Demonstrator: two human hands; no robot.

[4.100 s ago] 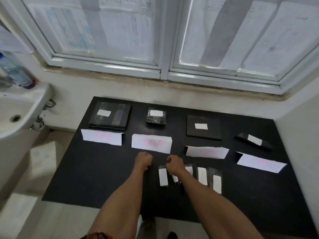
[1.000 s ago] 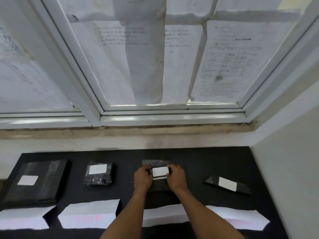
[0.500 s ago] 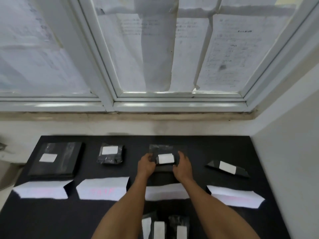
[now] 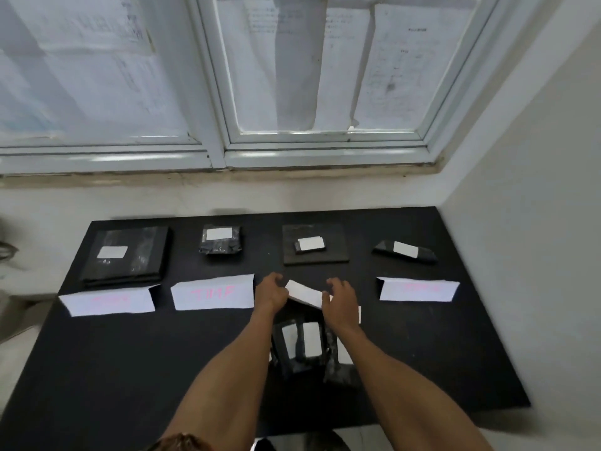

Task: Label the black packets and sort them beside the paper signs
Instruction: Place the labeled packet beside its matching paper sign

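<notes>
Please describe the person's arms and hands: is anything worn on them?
Both forearms are bare; no sleeves reach them. The left hand and right hand wear no gloves; I see no ring or watch. Reddish patterned cloth shows near the left elbow.

A: Where is the table (image 4: 97,369) open?
B: The near left and near right corners lie bare, and gaps run between the far-edge packets (image 4: 221,249).
A: What blocks?
B: The signs (image 4: 211,292) form a row mid-table. A pile (image 4: 299,366) sits centre by the near edge, and walls (image 4: 536,222) hug the far and right edges.
</notes>
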